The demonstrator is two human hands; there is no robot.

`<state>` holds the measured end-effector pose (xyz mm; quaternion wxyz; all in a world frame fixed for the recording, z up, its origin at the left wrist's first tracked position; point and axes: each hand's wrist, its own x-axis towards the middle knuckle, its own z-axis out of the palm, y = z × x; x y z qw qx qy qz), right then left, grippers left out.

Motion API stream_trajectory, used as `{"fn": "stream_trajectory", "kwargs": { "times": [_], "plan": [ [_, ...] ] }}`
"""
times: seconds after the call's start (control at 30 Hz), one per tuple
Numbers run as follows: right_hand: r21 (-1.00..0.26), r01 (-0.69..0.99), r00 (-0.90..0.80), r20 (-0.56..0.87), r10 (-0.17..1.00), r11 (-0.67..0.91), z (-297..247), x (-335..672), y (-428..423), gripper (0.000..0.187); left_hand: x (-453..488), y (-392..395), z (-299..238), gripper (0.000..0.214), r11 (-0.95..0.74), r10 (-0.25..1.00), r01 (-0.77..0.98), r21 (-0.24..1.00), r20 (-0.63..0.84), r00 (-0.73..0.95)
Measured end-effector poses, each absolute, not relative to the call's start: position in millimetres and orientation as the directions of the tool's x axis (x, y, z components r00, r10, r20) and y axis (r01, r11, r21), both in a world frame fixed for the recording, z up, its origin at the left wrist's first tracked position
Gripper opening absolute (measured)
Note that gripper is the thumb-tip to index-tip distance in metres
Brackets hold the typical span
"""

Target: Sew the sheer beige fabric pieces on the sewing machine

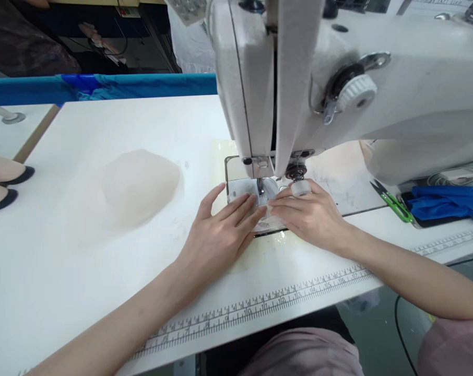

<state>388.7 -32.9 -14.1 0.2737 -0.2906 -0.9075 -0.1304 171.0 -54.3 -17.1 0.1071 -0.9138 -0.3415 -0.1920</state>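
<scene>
My left hand [221, 230] lies flat on the white sewing table [64, 271], fingers stretched out and pressing a small sheer, pale piece of fabric [268, 223] against the metal needle plate [235, 175]. My right hand [309, 214] rests opposite it, fingers extended flat on the same piece, fingertips almost meeting the left ones just in front of the presser foot [261, 189]. The white sewing machine [338, 89] head rises directly above both hands. The fabric is mostly hidden under my fingers.
A heap of pale peach sheer fabric [130, 190] lies on the table to the left. Green-handled thread snips [393, 201] and blue cloth [448, 203] sit at the right by the machine base. A printed ruler [260, 305] runs along the near edge. A blue rail [103, 86] borders the back.
</scene>
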Motion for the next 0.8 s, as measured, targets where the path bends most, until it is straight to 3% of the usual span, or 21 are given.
{"fn": "stream_trajectory", "kwargs": {
  "times": [0.27, 0.43, 0.53, 0.67, 0.8],
  "plan": [
    [0.054, 0.652, -0.675, 0.497, 0.545, 0.757, -18.5, 387.2, -23.3, 0.021, 173.6, -42.9, -17.3, 0.029, -0.691, 0.624, 0.718, -0.087, 0.429, 0.653],
    [0.024, 0.633, -0.667, 0.524, 0.53, 0.773, -17.4, 386.4, -26.7, 0.017, 174.8, -48.6, -16.8, 0.025, -0.651, 0.619, 0.748, -0.128, 0.48, 0.621],
    [-0.077, 0.61, -0.641, 0.538, 0.548, 0.789, -17.8, 386.7, -26.6, 0.017, 175.9, -49.7, -11.2, 0.02, -0.683, 0.677, 0.727, 0.067, 0.43, 0.597],
    [-0.229, 0.641, -0.545, 0.536, 0.645, 0.732, -19.1, 387.6, -23.6, 0.017, 178.2, -39.6, 1.9, 0.024, -0.57, 0.821, 0.736, 0.365, 0.254, 0.511],
    [-0.272, 0.664, -0.5, 0.531, 0.684, 0.696, -19.5, 387.7, -22.2, 0.023, 180.6, -24.4, 7.5, 0.027, -0.52, 0.837, 0.697, 0.494, 0.129, 0.532]
  ]
}}
